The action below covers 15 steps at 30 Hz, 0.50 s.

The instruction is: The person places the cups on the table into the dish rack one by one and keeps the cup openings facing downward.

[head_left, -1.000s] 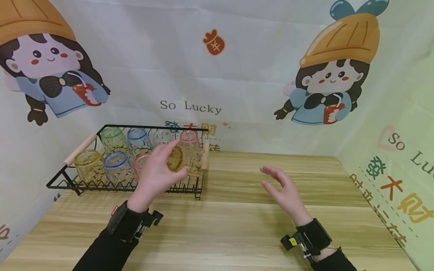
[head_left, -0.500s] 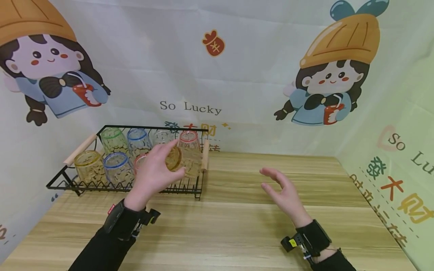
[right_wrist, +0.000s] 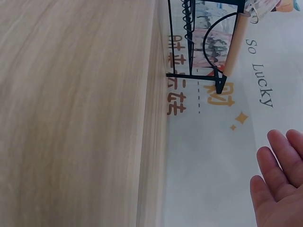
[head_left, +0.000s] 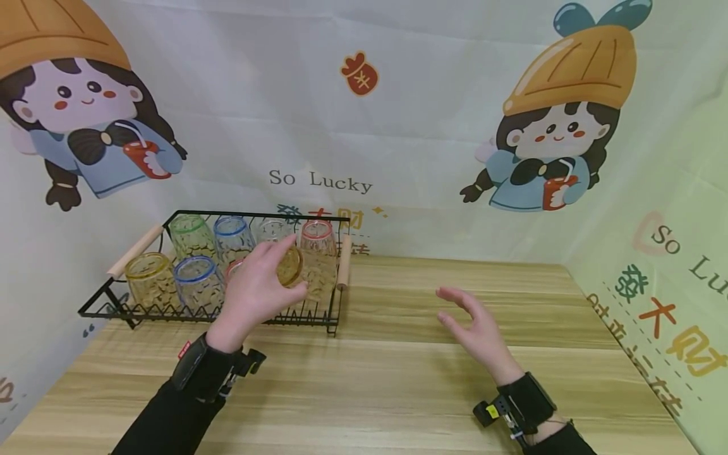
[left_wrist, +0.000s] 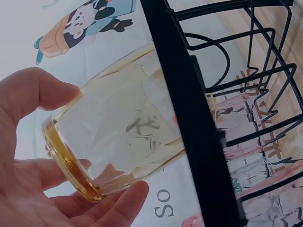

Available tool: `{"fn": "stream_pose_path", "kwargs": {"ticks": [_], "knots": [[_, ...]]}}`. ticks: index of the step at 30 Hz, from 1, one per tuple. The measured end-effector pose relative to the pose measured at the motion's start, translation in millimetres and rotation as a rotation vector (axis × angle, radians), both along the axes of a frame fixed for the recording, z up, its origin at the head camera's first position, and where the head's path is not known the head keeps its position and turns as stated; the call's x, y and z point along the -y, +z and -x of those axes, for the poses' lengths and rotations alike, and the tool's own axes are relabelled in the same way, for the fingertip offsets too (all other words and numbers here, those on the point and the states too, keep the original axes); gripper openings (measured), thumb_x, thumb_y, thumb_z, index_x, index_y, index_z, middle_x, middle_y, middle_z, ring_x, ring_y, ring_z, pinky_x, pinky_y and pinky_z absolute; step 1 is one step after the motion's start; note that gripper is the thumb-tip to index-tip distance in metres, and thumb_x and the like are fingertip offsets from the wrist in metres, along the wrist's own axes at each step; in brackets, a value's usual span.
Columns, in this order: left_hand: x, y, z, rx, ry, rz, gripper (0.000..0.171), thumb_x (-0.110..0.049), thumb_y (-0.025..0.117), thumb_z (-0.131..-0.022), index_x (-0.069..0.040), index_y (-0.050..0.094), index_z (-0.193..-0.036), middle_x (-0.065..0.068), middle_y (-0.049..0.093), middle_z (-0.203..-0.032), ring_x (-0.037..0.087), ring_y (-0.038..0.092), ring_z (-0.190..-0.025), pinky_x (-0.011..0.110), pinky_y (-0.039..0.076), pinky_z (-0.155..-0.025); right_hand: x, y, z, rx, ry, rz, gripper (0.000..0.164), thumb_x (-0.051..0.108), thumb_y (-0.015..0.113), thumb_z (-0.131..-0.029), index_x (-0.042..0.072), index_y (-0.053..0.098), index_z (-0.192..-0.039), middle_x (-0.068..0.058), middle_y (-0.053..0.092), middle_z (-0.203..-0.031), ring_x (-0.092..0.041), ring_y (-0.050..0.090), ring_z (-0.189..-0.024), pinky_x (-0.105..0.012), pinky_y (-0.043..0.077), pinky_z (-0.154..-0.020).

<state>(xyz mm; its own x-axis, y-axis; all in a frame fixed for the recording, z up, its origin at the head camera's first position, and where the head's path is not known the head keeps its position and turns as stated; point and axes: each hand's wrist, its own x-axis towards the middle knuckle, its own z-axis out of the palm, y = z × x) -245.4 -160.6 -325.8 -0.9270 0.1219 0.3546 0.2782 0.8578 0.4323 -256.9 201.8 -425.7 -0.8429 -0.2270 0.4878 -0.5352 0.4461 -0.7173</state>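
My left hand (head_left: 258, 291) grips a yellow-tinted drinking glass (left_wrist: 113, 127) by its thick amber end, thumb on one side and fingers on the other. The glass tilts over the right part of a black wire rack (head_left: 227, 321), its far end partly hidden by the rack's bar in the left wrist view. Several glasses stand in the rack, coloured ends up: a green glass (head_left: 192, 237), blue glasses, a yellow glass (head_left: 150, 281), and a red-rimmed glass (head_left: 317, 234) at back right. My right hand (head_left: 480, 332) is held above the table, fingers loosely bent, holding nothing.
The rack has wooden handles, one at the right end (head_left: 344, 262) and one at the left end (head_left: 135, 251). It stands on a wood-grain table (head_left: 387, 392) at the back left. A printed cloth (head_left: 421, 145) hangs behind and along the sides.
My left hand has shifted slightly left and down with the yellow glass still in its grip. My right hand has dropped a little.
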Motion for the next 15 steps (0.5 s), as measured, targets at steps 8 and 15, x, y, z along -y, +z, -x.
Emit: {"fn": "stream_pose_path", "kwargs": {"ticks": [8,15], "knots": [[-0.4,-0.4,3.6,-0.001,0.006,0.063,0.082,-0.032,0.068,-0.077,-0.014,0.032,-0.148,0.021,0.045,-0.136,0.038,0.053,-0.109,0.052,0.052,-0.079,-1.3,-1.2,-1.4,-0.004,0.001,-0.049,0.046,0.012,0.066,-0.087,0.004,0.052,-0.130,-0.012,0.057,-0.132,-0.029,0.049,-0.123,-0.049,0.036,-0.107],[-1.8,-4.2,9.7,0.003,-0.012,0.117,0.079,-0.034,0.068,-0.078,-0.012,0.035,-0.147,0.021,0.048,-0.131,0.035,0.056,-0.102,0.049,0.053,-0.077,-2.4,-1.9,-1.2,-0.014,0.000,-0.087,0.047,0.013,0.067,-0.087,0.005,0.052,-0.131,-0.012,0.056,-0.133,-0.031,0.049,-0.124,-0.050,0.038,-0.106]]}}
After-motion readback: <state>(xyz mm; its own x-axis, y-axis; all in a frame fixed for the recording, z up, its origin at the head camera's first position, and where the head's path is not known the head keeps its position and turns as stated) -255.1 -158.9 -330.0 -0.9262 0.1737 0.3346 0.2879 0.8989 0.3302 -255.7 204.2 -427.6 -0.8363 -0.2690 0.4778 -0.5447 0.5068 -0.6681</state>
